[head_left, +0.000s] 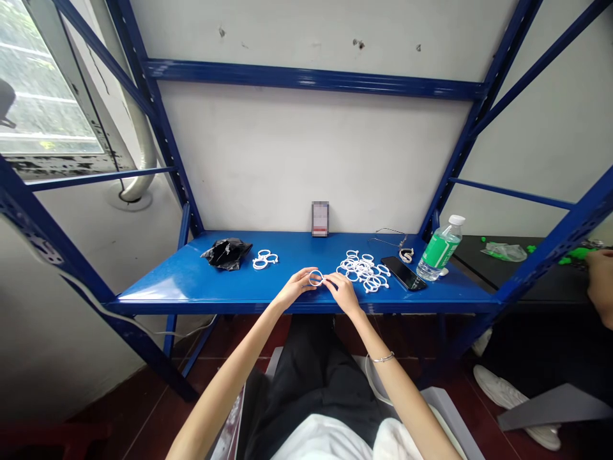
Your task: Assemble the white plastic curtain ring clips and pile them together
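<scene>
Both my hands meet over the front middle of the blue shelf (191, 281). My left hand (297, 286) pinches a white plastic ring (315, 277) by its left side. My right hand (341, 289) pinches the same ring from the right. A pile of several white rings (363, 269) lies just right of my right hand. A smaller cluster of white rings (264, 259) lies to the left, behind my left hand.
A crumpled black bag (227, 253) lies at the left. A small card (320, 219) stands against the wall. A black phone (403, 273), a green-labelled water bottle (439, 249) and a wire piece (400, 248) sit at the right. Another person's hand (599, 281) shows at the far right.
</scene>
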A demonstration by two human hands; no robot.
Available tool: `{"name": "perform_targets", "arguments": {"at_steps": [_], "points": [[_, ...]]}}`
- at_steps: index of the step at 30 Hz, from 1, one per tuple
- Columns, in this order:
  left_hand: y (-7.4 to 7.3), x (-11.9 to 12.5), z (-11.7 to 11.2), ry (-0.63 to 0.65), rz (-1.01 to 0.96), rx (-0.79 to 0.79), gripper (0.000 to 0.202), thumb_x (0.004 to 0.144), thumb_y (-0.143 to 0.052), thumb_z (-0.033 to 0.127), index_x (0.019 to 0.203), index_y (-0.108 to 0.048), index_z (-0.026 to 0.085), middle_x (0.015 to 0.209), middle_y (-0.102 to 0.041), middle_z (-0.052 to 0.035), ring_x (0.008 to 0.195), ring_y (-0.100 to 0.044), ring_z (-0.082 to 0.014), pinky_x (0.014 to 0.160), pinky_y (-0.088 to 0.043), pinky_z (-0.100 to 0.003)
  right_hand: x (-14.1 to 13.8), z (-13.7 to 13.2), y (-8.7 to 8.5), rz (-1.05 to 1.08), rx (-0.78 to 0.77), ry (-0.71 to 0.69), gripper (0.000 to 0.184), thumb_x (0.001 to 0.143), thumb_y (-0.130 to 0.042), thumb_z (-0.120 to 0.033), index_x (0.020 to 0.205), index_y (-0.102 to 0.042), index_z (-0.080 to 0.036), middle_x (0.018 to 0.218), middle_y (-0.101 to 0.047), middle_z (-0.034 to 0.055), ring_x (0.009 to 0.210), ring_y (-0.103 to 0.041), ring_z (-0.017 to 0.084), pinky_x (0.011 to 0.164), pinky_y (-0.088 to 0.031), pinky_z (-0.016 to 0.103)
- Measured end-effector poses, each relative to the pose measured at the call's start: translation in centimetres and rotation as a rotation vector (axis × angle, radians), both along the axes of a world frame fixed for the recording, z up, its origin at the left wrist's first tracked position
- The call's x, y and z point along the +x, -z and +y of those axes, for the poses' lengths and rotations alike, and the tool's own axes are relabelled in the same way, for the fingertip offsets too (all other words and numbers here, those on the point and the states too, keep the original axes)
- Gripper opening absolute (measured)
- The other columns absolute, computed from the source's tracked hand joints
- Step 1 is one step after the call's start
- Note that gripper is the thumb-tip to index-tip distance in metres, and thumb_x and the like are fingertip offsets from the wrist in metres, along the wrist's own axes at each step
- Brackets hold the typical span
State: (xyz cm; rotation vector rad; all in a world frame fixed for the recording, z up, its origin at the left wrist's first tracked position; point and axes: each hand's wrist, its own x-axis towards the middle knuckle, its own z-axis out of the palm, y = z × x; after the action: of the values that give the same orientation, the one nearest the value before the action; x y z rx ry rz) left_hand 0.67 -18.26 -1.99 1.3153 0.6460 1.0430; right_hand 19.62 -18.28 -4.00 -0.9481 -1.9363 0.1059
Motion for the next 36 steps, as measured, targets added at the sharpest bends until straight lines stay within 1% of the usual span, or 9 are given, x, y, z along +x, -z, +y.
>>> {"name": "perform_targets", "arguments": {"at_steps": [3,7,9,11,14,18,27,31,36], "points": [[-0.1,0.0,0.1,-0.024,0.115,0.092,0.051,0.084,-0.058,0.048,0.123,-0.052,0.016,0.107,-0.062,-0.0101,0.094,-0.061,-0.0193,0.086,-0.049,-0.034,0.0,0.0,0.1,-0.007,0.012,-0.007,0.022,0.095,-0.048,-0.029,0.095,-0.069,-0.021,0.089,-0.068,0.0066,0.084,-0.062,0.023,0.08,-0.05,0.039],[-0.3,0.1,-0.1,-0.118,0.374,0.332,0.056,0.08,-0.063,0.047,0.126,-0.049,0.018,0.103,-0.061,-0.0086,0.087,-0.06,-0.0193,0.075,-0.051,-0.031,0.0,-0.1,0.0,-0.011,0.035,-0.006,0.023,0.096,-0.047,-0.029,0.097,-0.068,-0.021,0.089,-0.068,0.0068,0.084,-0.061,0.023,0.08,-0.05,0.039],[-0.2,0.1,-0.1,-0.181,0.486,0.449,0.058,0.077,-0.066,0.046,0.126,-0.049,0.02,0.105,-0.06,-0.0086,0.087,-0.059,-0.0207,0.072,-0.051,-0.031,-0.1,-0.1,0.1,-0.014,0.048,0.001,0.024,0.097,-0.046,-0.029,0.097,-0.069,-0.021,0.088,-0.068,0.0069,0.083,-0.061,0.024,0.079,-0.05,0.039],[0.0,0.1,-0.1,-0.242,0.543,0.542,0.057,0.075,-0.069,0.043,0.125,-0.051,0.021,0.106,-0.06,-0.0088,0.093,-0.057,-0.0236,0.075,-0.05,-0.034,-0.1,-0.1,0.2,-0.022,0.057,0.005,0.024,0.097,-0.046,-0.029,0.098,-0.069,-0.021,0.088,-0.068,0.0066,0.083,-0.061,0.023,0.08,-0.05,0.039],[0.5,0.2,0.0,-0.301,0.564,0.622,0.051,0.075,-0.068,0.041,0.121,-0.054,0.022,0.106,-0.06,-0.0085,0.102,-0.053,-0.0266,0.087,-0.046,-0.039,-0.1,0.0,0.4,-0.032,0.065,0.004,0.024,0.097,-0.046,-0.028,0.098,-0.069,-0.022,0.088,-0.069,0.006,0.083,-0.061,0.023,0.082,-0.049,0.039],[0.8,0.1,0.1,-0.338,0.6,0.656,0.045,0.078,-0.064,0.043,0.118,-0.057,0.023,0.104,-0.059,-0.0083,0.102,-0.051,-0.0271,0.092,-0.042,-0.041,0.0,0.1,0.6,-0.036,0.079,0.003,0.024,0.096,-0.046,-0.028,0.097,-0.07,-0.023,0.086,-0.068,0.0061,0.081,-0.061,0.023,0.081,-0.05,0.039],[1.1,0.1,0.1,-0.351,0.61,0.647,0.046,0.077,-0.064,0.047,0.117,-0.058,0.024,0.099,-0.06,-0.0067,0.097,-0.052,-0.0254,0.087,-0.044,-0.037,0.0,-0.2,0.3,-0.055,0.072,0.018,0.027,0.097,-0.044,-0.03,0.095,-0.071,-0.025,0.081,-0.068,0.0055,0.077,-0.06,0.023,0.075,-0.05,0.037],[1.0,0.1,0.0,-0.356,0.622,0.661,0.046,0.077,-0.064,0.047,0.116,-0.058,0.024,0.098,-0.06,-0.0068,0.095,-0.053,-0.0251,0.085,-0.044,-0.037,0.0,-0.3,0.2,-0.061,0.075,0.018,0.029,0.097,-0.043,-0.03,0.092,-0.071,-0.024,0.078,-0.066,0.0058,0.075,-0.058,0.023,0.076,-0.049,0.038],[1.0,0.1,0.1,-0.346,0.584,0.61,0.047,0.074,-0.067,0.049,0.113,-0.061,0.024,0.098,-0.06,-0.0065,0.094,-0.053,-0.0254,0.084,-0.044,-0.036,0.0,-0.2,0.3,-0.077,0.077,0.027,0.03,0.098,-0.042,-0.029,0.09,-0.071,-0.023,0.077,-0.066,0.0052,0.073,-0.057,0.022,0.074,-0.049,0.037]]}}
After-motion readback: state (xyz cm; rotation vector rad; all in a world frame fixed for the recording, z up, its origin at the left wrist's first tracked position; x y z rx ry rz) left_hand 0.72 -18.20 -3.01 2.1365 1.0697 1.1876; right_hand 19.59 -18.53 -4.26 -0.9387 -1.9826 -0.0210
